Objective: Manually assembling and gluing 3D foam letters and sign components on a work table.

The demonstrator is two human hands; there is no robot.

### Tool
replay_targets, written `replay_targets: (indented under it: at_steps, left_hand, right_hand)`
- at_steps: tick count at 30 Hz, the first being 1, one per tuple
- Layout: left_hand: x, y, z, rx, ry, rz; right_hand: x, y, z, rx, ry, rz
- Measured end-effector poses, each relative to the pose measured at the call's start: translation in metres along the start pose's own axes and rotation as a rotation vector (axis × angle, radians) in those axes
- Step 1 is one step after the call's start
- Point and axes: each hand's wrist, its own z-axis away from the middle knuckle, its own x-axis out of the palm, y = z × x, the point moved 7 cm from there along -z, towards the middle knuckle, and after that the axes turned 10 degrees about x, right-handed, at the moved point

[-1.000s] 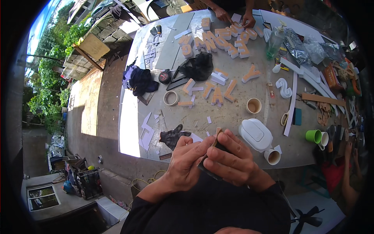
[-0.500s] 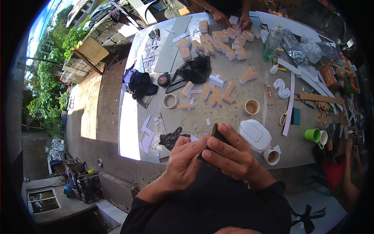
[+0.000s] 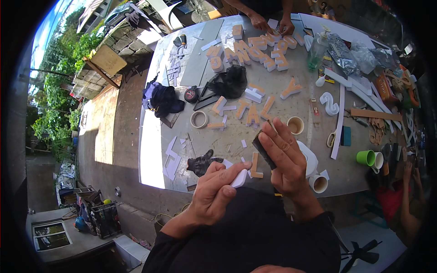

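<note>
My left hand (image 3: 210, 194) is closed on a small white letter piece (image 3: 239, 179), its rounded end showing past the fingers. Apart from it, to the right, my right hand (image 3: 289, 166) grips a folded dark strip of sandpaper (image 3: 263, 149) flat along its fingers. Between the hands, a tan-faced L-shaped letter (image 3: 256, 166) lies on the table. Just beyond my left hand is a black glove (image 3: 202, 162). More tan-faced white letters, such as a Y (image 3: 290, 88), lie farther up the table.
A roll of tape (image 3: 199, 118), a tape measure (image 3: 191, 94) and dark cloth (image 3: 163, 98) lie to the left. Cups, including one of brown liquid (image 3: 319, 183), and a white container (image 3: 310, 159) stand right. A co-worker's hands (image 3: 273, 25) handle letters at the far edge.
My hands have moved apart. The sandpaper has come away from the white piece with my right hand, which rose to the right, uncovering the piece and the tan-faced letter behind.
</note>
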Motion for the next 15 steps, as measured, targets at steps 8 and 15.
replay_targets:
  at_steps: [8, 15]
  left_hand:
    - [0.018, -0.014, 0.004, -0.271, 0.029, 0.59]
    - [0.026, -0.007, 0.006, -0.275, -0.019, 0.96]
  right_hand:
    - [-0.011, 0.006, 0.014, 0.282, 0.022, -0.55]
    - [-0.012, 0.013, 0.021, 0.348, 0.033, -0.616]
